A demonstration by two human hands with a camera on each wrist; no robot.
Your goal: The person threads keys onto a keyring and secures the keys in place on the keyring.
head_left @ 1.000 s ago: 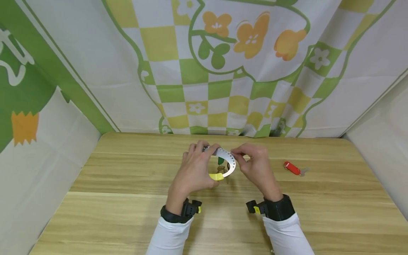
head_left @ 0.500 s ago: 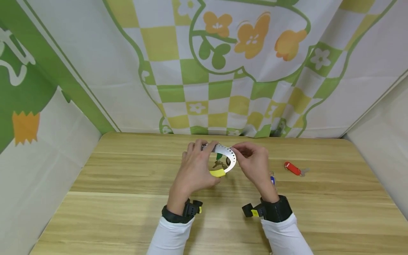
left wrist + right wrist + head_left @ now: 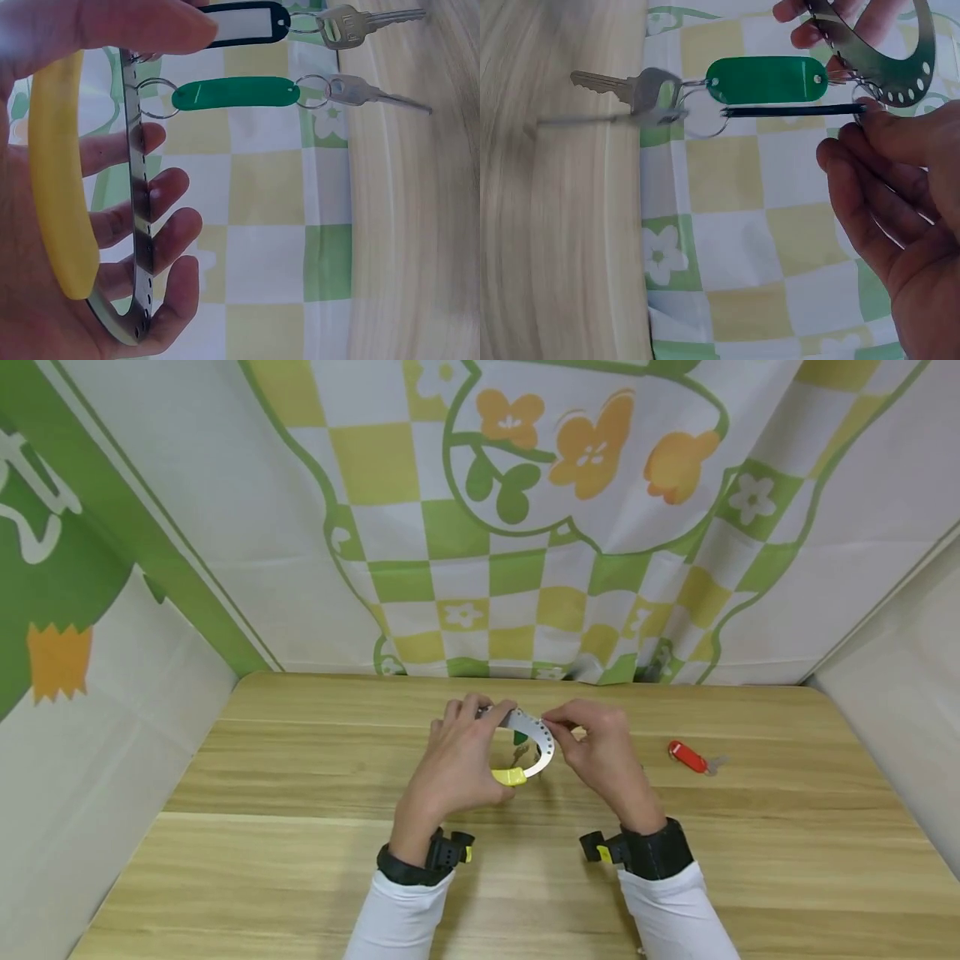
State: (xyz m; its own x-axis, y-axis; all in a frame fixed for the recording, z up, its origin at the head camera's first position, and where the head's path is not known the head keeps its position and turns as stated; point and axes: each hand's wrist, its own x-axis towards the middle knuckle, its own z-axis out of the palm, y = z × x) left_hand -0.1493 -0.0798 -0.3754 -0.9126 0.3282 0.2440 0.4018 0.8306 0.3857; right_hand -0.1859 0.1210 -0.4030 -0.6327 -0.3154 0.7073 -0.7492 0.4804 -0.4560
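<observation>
My left hand (image 3: 457, 752) grips a curved metal key holder (image 3: 548, 747) with a row of holes and a yellow handle (image 3: 60, 187). From one hole a green key tag (image 3: 236, 92) hangs by its split ring, with a silvery key (image 3: 352, 90) at its far end. Beside it is a black-edged key tag (image 3: 795, 110), bearing another key (image 3: 349, 28). My right hand (image 3: 603, 752) pinches the ring end of this black-edged tag against the holder's perforated edge. Whether that ring passes through a hole is hidden by the fingertips.
A red key tag (image 3: 687, 756) with a key (image 3: 716, 765) lies on the wooden table (image 3: 300, 860) to the right of my right hand. A checked, flowered curtain (image 3: 525, 602) hangs behind the table's far edge.
Half a second ago my right wrist was slightly further left and a blue tag showed beside it; now the wrist covers that tag. The holder has dipped slightly and the hanging keys have swung.
</observation>
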